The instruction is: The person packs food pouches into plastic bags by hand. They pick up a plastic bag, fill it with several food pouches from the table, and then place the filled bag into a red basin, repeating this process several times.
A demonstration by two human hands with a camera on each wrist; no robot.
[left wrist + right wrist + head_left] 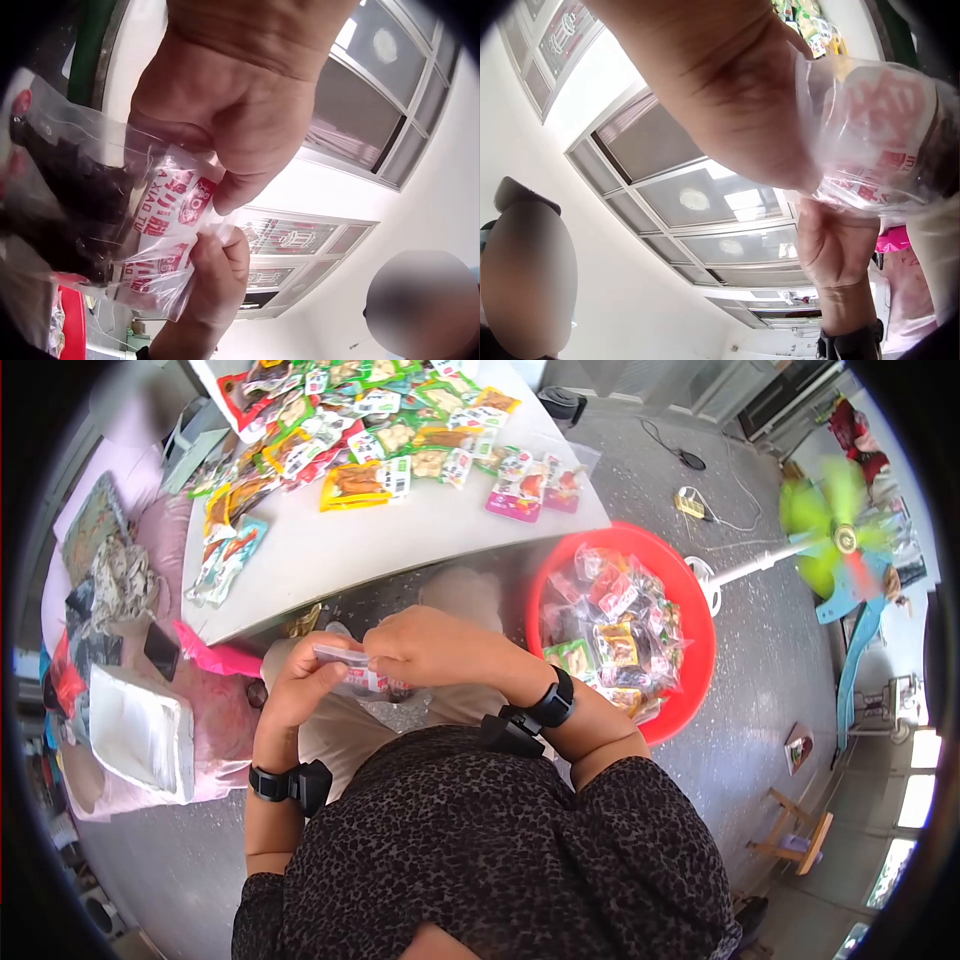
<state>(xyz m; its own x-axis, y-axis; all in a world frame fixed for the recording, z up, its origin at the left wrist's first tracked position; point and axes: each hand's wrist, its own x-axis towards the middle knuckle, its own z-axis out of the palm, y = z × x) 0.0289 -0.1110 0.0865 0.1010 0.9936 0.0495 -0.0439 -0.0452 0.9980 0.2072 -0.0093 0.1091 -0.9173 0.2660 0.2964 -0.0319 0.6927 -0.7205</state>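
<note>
A clear plastic bag (365, 678) with red print is held between both hands above the lap. In the left wrist view the bag (161, 225) shows red lettering on white and dark pieces inside. The left hand (298, 678) pinches its top edge between thumb and fingers. Close beside it, the right hand (425, 645) pinches the same edge, knuckles up. The right wrist view has the bag (877, 135) hanging from the right hand (735, 97), with the left hand (836, 244) just beyond.
A white table (400, 540) ahead carries many colourful food packets (365, 485). At the right stands a red tub (704, 660) filled with packets, with a green fan (845, 540) behind it. A white foam box (140, 735) lies on pink cloth at the left.
</note>
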